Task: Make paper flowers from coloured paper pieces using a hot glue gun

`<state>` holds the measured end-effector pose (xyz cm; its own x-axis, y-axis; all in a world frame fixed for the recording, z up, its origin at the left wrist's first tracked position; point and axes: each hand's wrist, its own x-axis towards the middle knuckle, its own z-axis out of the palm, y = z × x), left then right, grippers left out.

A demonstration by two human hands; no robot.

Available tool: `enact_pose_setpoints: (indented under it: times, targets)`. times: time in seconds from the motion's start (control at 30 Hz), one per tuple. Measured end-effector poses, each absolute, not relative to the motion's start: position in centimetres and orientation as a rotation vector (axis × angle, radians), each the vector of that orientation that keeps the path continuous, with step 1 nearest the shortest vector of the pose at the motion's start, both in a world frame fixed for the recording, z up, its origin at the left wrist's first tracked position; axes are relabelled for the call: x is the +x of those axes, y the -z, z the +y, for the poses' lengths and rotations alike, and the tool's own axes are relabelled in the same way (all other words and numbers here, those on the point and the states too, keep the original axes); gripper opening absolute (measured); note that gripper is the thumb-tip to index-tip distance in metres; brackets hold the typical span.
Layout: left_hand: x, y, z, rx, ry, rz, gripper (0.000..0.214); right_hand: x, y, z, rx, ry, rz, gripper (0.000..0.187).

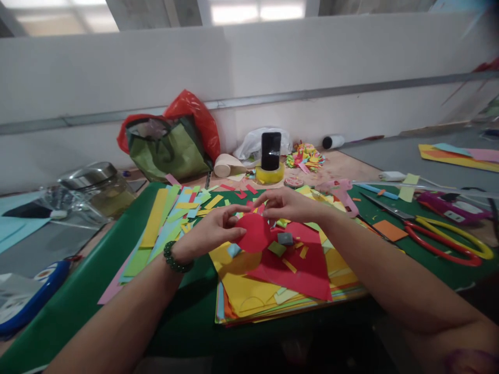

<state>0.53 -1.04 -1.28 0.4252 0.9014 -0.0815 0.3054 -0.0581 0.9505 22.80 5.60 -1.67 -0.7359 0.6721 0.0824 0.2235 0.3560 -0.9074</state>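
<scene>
A round piece of red paper (254, 234) is held up over the paper stack. My left hand (214, 228), with a green bead bracelet at the wrist, pinches its left edge between thumb and fingers. My right hand (286, 205) is curled at its upper right edge, fingertips pressed together there; small pink and yellow bits show between the hands, partly hidden. Beneath lie a red sheet (300, 275) and a yellow sheet (241, 291) with a drawn arc. Small paper scraps and a small grey block (285, 238) rest on the red sheet.
To the right are large scissors (448, 234) with red and yellow handles, a pink glue gun (343, 195) and an orange paper square (391, 230). Coloured strips (154, 223) lie left. A phone (271, 150) stands behind on a yellow tape roll (270, 174), beside a colourful paper bundle (305, 157).
</scene>
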Motion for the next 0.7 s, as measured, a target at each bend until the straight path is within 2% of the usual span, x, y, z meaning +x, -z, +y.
enact_pose_setpoints:
  times: [0.07, 0.17, 0.27, 0.4, 0.47, 0.6, 0.7]
  targets:
    - [0.5, 1.1, -1.2, 1.740, -0.771, 1.172, 0.027, 23.2, 1.5, 6.3, -0.845, -1.297, -2.106, 0.023]
    - [0.8, 0.9, -1.9, 2.168, -0.971, 1.343, 0.013, 23.9, 1.6, 7.4, -0.959, -1.170, -2.089, 0.021]
    - [1.8, 1.2, -3.3, 2.792, -0.926, 1.272, 0.016, 24.2, 2.0, 8.2, -1.012, -1.018, -2.163, 0.021]
    - [3.7, 2.9, -5.6, 3.345, -0.566, 1.061, 0.020, 23.9, 2.5, 8.7, -1.035, -0.828, -2.180, 0.020]
    - [4.3, 3.8, -6.6, 3.452, -0.433, 0.959, 0.019, 24.0, 2.3, 8.5, -1.026, -0.833, -2.212, 0.019]
    - [4.3, 5.2, -7.9, 3.509, -0.431, 0.963, 0.017, 24.7, 0.9, 7.3, -0.826, -0.947, -2.482, 0.011]
    - [4.1, 5.8, -7.9, 3.509, -0.408, 0.956, 0.017, 25.1, 0.0, 6.4, -0.673, -1.083, -2.659, 0.015]
